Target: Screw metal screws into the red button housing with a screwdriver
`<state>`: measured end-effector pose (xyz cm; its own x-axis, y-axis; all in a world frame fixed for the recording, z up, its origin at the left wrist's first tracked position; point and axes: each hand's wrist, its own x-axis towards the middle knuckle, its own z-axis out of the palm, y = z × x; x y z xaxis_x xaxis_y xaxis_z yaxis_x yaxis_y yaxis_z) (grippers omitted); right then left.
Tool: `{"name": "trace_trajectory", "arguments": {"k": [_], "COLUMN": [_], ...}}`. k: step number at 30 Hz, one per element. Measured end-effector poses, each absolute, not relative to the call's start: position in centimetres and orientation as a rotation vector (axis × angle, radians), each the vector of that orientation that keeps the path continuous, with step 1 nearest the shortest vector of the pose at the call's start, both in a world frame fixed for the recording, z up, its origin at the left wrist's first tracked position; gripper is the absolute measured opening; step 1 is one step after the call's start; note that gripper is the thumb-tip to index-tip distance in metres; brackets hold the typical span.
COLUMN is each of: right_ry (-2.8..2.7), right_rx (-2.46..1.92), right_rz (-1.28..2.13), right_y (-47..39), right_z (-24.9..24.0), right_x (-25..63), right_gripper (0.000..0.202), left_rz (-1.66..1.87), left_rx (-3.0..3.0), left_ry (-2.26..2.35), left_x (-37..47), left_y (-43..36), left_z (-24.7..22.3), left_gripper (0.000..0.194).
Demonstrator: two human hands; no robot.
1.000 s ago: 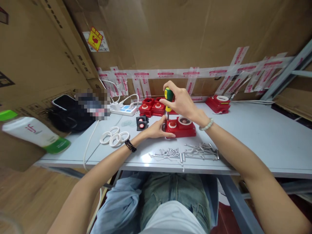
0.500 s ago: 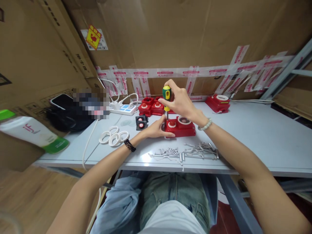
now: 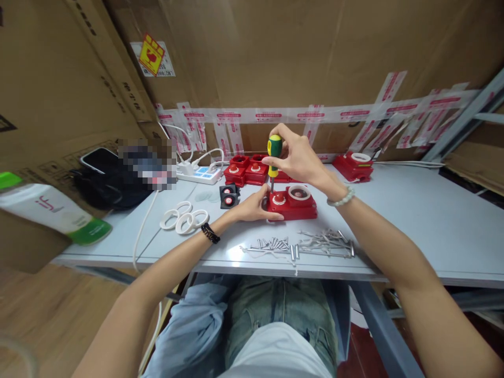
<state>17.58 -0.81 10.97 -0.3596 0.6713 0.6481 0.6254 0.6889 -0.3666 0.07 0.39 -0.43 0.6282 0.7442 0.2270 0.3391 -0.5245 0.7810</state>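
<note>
Right hand (image 3: 299, 157) grips the screwdriver (image 3: 274, 151) upright, left hand (image 3: 252, 207) pins the red housing (image 3: 293, 205); keep the shaft vertical, press down, turn slow.

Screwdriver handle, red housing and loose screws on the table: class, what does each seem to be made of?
Screwdriver handle: likely plastic or rubber, green and yellow. Red housing: glossy moulded plastic, by its sheen. Loose screws: metal, silvery glint.

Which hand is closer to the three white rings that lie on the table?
Left. The left hand rests on the red part, just right of the white rings. The right hand holds the screwdriver farther right and higher.
</note>
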Motion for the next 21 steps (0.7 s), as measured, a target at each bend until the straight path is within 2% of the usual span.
{"name": "trace_trajectory", "arguments": {"k": [10,21], "right_ry": [-1.906,-1.806], "right_rx": [-1.244,-0.930], "right_rz": [-0.201,-0.024], "right_y": [-1.5,-4.4], "right_z": [9.7,12.2], "right_x": [15.6,17.3], "right_gripper": [0.028,0.018], "left_rz": [0.691,0.665], "left_rx": [2.199,2.212], "left_ry": [0.889,0.861], "left_x": [0.1,0.3], "left_y": [0.3,0.0], "left_z": [-0.3,0.1], "left_gripper": [0.060,0.067]}}
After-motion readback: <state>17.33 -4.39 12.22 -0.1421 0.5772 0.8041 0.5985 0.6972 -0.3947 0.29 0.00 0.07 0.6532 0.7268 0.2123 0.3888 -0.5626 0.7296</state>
